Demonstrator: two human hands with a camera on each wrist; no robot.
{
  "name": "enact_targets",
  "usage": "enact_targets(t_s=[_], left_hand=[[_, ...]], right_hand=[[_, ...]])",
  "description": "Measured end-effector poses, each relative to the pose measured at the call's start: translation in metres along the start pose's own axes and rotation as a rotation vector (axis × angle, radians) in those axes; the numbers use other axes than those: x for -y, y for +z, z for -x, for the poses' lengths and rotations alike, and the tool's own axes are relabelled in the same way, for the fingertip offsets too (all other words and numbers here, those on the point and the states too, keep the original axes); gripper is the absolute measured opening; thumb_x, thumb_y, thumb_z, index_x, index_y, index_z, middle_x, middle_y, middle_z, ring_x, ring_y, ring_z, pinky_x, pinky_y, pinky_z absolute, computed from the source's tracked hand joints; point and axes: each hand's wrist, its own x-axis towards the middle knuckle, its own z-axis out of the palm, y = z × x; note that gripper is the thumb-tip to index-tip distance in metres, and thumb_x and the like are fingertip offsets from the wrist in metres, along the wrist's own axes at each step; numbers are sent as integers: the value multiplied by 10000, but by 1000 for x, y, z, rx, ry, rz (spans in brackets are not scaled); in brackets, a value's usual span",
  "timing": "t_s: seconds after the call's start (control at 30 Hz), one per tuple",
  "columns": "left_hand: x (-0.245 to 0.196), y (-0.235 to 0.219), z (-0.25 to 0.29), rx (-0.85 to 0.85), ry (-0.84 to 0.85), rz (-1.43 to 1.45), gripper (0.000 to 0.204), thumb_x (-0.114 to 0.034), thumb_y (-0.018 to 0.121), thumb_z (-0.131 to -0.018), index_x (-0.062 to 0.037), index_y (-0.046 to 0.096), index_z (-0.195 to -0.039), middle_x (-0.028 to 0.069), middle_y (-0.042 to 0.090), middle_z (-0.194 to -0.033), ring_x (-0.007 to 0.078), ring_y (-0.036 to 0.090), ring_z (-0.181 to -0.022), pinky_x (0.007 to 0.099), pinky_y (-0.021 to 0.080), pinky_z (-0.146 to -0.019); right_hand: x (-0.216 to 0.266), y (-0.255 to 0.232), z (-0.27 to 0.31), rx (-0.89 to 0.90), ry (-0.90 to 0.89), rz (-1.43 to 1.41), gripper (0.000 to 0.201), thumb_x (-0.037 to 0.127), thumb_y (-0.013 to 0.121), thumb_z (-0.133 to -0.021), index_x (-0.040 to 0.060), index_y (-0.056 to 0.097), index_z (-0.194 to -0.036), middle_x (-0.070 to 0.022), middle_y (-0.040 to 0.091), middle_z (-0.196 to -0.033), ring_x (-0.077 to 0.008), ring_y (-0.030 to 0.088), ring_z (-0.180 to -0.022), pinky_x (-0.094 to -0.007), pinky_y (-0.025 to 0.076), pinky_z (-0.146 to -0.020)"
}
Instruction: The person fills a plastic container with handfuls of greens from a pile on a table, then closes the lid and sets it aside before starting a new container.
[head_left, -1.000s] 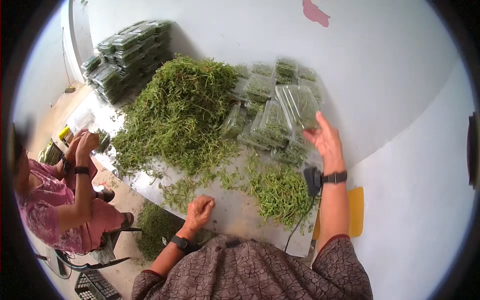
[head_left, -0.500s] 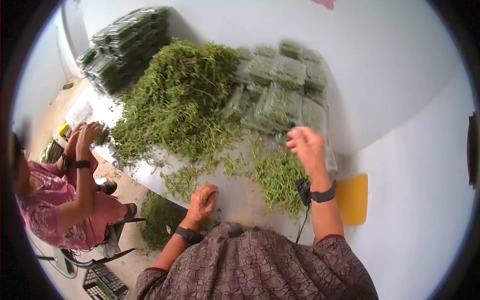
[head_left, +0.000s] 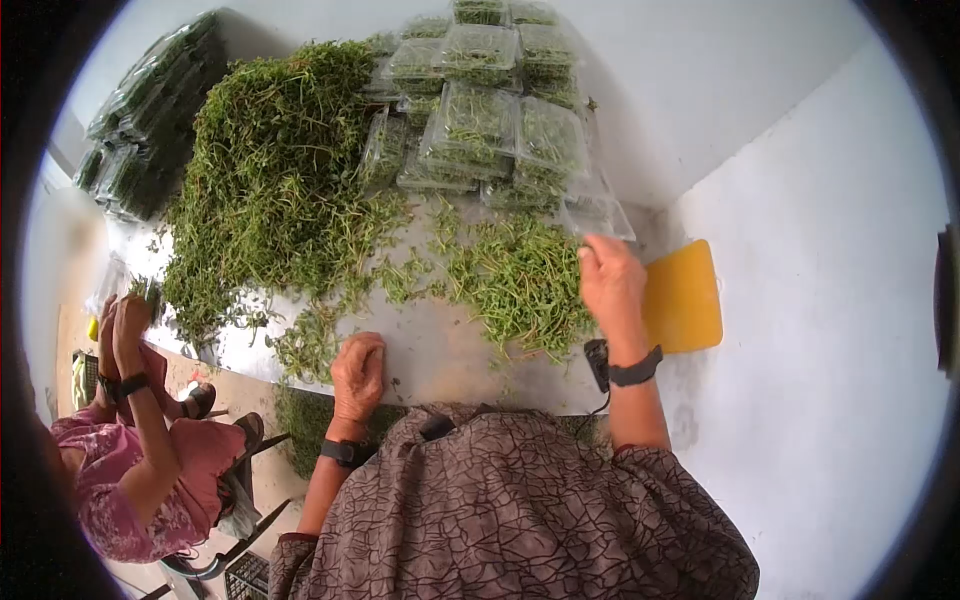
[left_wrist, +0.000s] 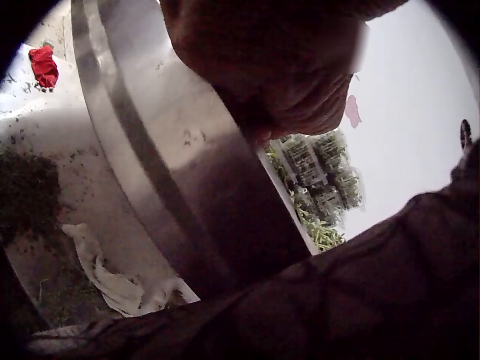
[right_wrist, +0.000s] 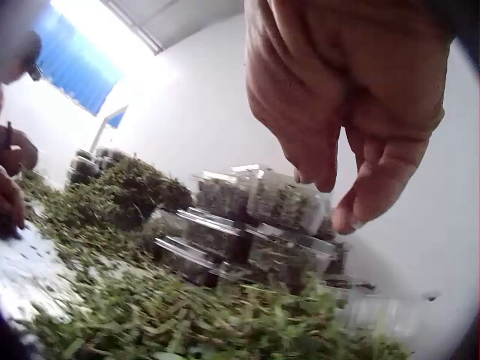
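Note:
In the head view my left hand [head_left: 358,376] rests at the table's front edge, fingers loosely curled around nothing. The left wrist view shows that hand [left_wrist: 292,75] dark and close over the metal edge. My right hand [head_left: 612,290] is over the table's right side, beside a loose pile of green sprigs [head_left: 525,285]. Just beyond its fingers lies a clear plastic container [head_left: 598,214]. The right wrist view shows a gap between thumb and fingers of the right hand [right_wrist: 345,127], with nothing in it. Below them sits the clear container [right_wrist: 386,315], blurred.
Filled clear boxes [head_left: 470,125] are stacked at the back, beside a large heap of greens [head_left: 275,180]. More packed boxes [head_left: 155,110] stand at the far left. A person in pink [head_left: 150,460] sits at left. A yellow chair back [head_left: 685,297] is at right.
My right hand has let go of the clear box at the stack and come back toward the table's right edge. The left hand stays at the front edge. The head view has turned right.

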Motion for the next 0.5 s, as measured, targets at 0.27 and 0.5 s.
enact_targets(t_s=[0.27, 0.5], left_hand=[[-1, 2, 1, -30, 12, -36, 85, 46, 617, -820, -8, 628, -885, 158, 666, -965, 335, 654, -897, 373, 520, -792], [0, 3, 3, -34, -16, -21, 100, 39, 630, -818, -5, 612, -907, 154, 660, -980, 337, 652, -906, 375, 522, -792]], right_hand=[[-98, 37, -32, 126, -27, 350, 312, 98, 622, -827, 64, 689, -1130, -259, 624, -1181, -424, 636, -1010, -498, 541, -857], [-111, 46, -47, 196, 15, 384, 277, 73, 634, -776, 104, 745, -1028, -160, 715, -891, -374, 668, -859, -458, 551, -764]])
